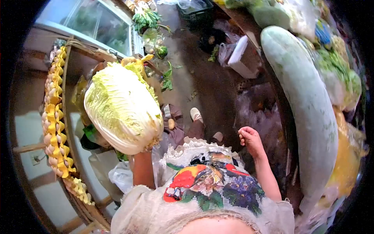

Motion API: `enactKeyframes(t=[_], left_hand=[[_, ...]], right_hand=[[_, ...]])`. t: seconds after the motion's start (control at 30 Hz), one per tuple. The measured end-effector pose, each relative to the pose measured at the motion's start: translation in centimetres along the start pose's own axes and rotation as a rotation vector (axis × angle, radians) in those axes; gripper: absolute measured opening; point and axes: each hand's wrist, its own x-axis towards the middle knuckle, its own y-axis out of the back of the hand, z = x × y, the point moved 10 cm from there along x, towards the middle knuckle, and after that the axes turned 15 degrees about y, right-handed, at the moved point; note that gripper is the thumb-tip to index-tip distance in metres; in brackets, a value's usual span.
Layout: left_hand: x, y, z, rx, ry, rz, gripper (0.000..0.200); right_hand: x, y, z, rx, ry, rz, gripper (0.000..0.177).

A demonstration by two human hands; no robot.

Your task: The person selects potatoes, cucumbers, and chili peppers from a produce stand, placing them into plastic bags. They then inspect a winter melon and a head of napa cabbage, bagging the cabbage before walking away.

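A large napa cabbage (122,107), pale yellow-green leaves with a white base, is held up on the left side in front of me. My left forearm (143,169) reaches up behind its base. The cabbage hides most of my left hand, which supports it from beneath. My right hand (249,141) hangs in the air to the right of my body, its fingers curled together, with nothing visible in them. A long pale winter melon (304,97) lies on the right, apart from that hand.
Stacked egg trays with eggs (54,117) stand along the left shelf. A white foam box (243,58) sits on the dark floor (206,78). Bagged vegetables (339,74) crowd the right side. Leafy greens (146,17) and a dark crate (194,13) are at the back.
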Motion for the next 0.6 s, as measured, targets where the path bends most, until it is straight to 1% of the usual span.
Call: enactKeyframes(t=[0.03, 0.1, 0.13, 0.17, 0.23, 0.27, 0.4, 0.5, 0.53, 0.6], left_hand=[[0.8, 0.7, 0.0, -0.021, 0.012, 0.015, 0.046], [2.5, 1.7, 0.1, -0.05, 0.029, 0.041, 0.047], [3.5, 1.9, 0.1, -0.058, 0.035, 0.045, 0.047], [4.6, 2.2, 0.3, -0.077, 0.039, 0.049, 0.047], [6.7, 2.8, 0.5, -0.087, 0.052, 0.06, 0.047], [7.6, 3.1, 0.6, -0.098, 0.062, 0.066, 0.048], [11.0, 3.6, 0.3, -0.128, 0.104, 0.068, 0.048], [12.8, 4.0, -0.5, -0.156, 0.139, 0.086, 0.049], [13.1, 4.0, -0.7, -0.157, 0.151, 0.088, 0.049], [14.6, 3.7, -1.4, -0.167, 0.169, 0.096, 0.049]], right_hand=[[1.6, -1.3, -0.8, -0.019, -0.006, -0.019, 0.013], [4.5, -4.0, -2.2, 0.03, -0.002, -0.063, 0.018], [6.3, -5.0, -2.7, -0.003, 0.007, -0.082, 0.022], [8.1, -5.9, -3.2, -0.01, 0.004, -0.096, 0.022], [11.1, -7.9, -4.4, 0.072, 0.028, -0.132, 0.022], [12.3, -8.9, -5.1, 0.11, 0.038, -0.124, 0.023], [15.9, -12.7, -7.7, 0.073, 0.065, -0.109, 0.028], [18.7, -13.9, -8.3, 0.09, 0.051, -0.089, 0.03], [19.0, -13.5, -8.3, 0.08, 0.014, -0.017, 0.034], [20.7, -13.8, -8.7, 0.076, 0.01, -0.007, 0.036]])
